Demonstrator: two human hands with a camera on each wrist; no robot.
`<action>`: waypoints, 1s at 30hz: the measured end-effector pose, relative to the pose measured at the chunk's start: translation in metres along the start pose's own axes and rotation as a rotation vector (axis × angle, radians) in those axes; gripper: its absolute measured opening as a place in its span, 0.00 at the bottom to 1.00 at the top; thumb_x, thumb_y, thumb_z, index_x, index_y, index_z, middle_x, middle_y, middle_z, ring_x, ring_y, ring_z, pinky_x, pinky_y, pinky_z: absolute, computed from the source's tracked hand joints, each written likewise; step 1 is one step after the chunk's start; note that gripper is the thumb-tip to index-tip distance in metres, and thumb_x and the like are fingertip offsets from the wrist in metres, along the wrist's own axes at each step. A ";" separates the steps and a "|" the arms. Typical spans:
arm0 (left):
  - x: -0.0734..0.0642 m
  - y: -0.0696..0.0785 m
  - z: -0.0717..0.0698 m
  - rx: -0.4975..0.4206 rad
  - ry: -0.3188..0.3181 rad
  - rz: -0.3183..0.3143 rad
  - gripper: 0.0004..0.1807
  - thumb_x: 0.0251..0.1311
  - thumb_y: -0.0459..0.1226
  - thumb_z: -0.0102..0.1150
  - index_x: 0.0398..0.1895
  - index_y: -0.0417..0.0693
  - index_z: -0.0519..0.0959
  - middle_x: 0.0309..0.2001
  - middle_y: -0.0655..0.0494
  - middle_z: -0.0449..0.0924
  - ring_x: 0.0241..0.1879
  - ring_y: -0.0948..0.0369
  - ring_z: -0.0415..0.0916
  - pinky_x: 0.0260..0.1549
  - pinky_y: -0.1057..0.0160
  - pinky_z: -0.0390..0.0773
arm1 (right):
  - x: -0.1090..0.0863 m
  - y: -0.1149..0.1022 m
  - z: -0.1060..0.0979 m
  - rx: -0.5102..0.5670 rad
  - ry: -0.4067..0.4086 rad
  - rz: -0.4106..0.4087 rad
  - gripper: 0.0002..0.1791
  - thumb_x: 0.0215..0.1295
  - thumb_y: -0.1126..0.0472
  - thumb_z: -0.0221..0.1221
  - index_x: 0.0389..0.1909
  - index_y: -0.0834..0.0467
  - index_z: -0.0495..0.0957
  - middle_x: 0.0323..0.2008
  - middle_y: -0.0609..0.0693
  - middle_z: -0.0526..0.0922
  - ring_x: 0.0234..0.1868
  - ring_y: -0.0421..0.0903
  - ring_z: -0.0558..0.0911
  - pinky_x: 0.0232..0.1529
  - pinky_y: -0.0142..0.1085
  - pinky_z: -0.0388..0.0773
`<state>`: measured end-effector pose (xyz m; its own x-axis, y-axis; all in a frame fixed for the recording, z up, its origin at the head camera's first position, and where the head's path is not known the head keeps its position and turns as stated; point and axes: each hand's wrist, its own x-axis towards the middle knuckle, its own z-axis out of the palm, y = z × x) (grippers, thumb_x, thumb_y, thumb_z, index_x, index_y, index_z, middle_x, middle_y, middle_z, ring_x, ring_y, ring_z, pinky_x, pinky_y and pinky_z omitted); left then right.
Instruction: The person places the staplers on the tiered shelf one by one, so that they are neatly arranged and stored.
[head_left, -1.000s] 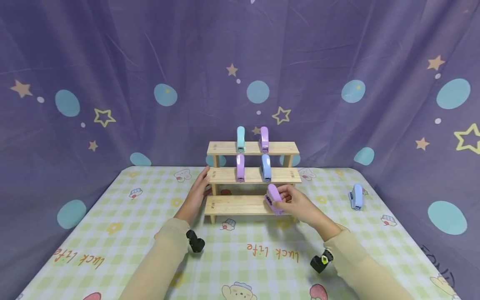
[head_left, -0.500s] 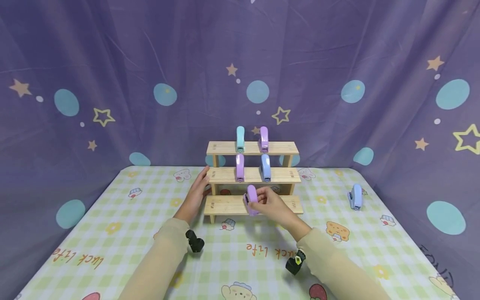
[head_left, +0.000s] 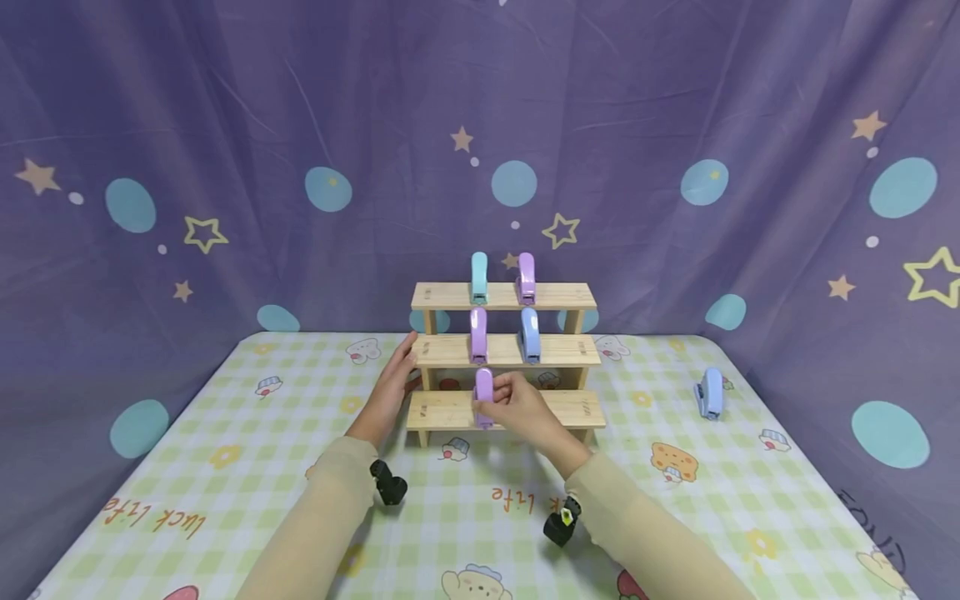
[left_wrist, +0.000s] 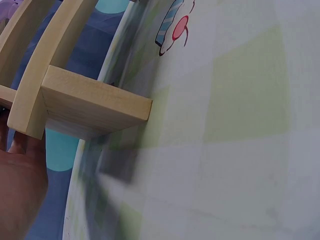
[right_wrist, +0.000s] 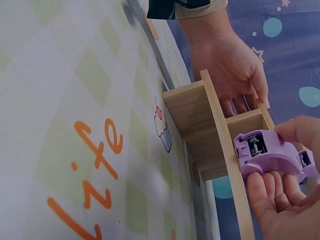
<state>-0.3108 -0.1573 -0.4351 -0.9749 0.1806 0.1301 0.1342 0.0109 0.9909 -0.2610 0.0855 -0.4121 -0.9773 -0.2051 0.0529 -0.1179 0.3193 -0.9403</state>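
Observation:
My right hand pinches a purple stapler between thumb and fingers, upright at the bottom step of a wooden three-step rack. In the right wrist view the held stapler touches or nearly touches the board. My left hand rests against the rack's left side, fingers extended; the left wrist view shows that hand beside the wooden end. On the middle step stand another purple stapler and a blue stapler. The top step bears a teal stapler and a purple one.
A light-blue stapler stands on the right part of the table, apart from the rack. The checked tablecloth covers the table. A purple curtain hangs behind and along the sides.
My right hand has carried the purple stapler left along the bottom step, and the stapler has turned from tilted to upright. The left hand stays at the rack's side.

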 end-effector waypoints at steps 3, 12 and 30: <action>-0.001 0.000 0.000 0.005 0.000 0.009 0.31 0.80 0.53 0.37 0.81 0.68 0.47 0.79 0.60 0.44 0.76 0.55 0.47 0.72 0.45 0.52 | 0.001 -0.002 0.001 -0.011 0.003 0.006 0.24 0.60 0.58 0.70 0.51 0.64 0.72 0.40 0.54 0.77 0.39 0.47 0.76 0.38 0.36 0.79; 0.000 0.000 -0.001 -0.008 -0.015 -0.001 0.30 0.81 0.51 0.35 0.81 0.67 0.46 0.80 0.59 0.43 0.76 0.54 0.47 0.73 0.45 0.51 | 0.003 -0.001 0.004 -0.022 -0.007 0.017 0.25 0.61 0.56 0.70 0.50 0.63 0.71 0.40 0.54 0.77 0.39 0.47 0.77 0.38 0.36 0.79; -0.001 0.003 0.000 -0.007 -0.003 0.003 0.30 0.81 0.49 0.35 0.82 0.65 0.46 0.80 0.58 0.43 0.76 0.53 0.47 0.73 0.45 0.52 | 0.008 0.002 0.006 -0.019 0.005 0.015 0.24 0.61 0.54 0.71 0.49 0.62 0.71 0.39 0.53 0.77 0.39 0.47 0.76 0.37 0.35 0.78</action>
<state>-0.3094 -0.1572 -0.4324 -0.9739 0.1838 0.1333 0.1363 0.0033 0.9907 -0.2675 0.0788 -0.4153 -0.9798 -0.1960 0.0408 -0.1069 0.3399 -0.9344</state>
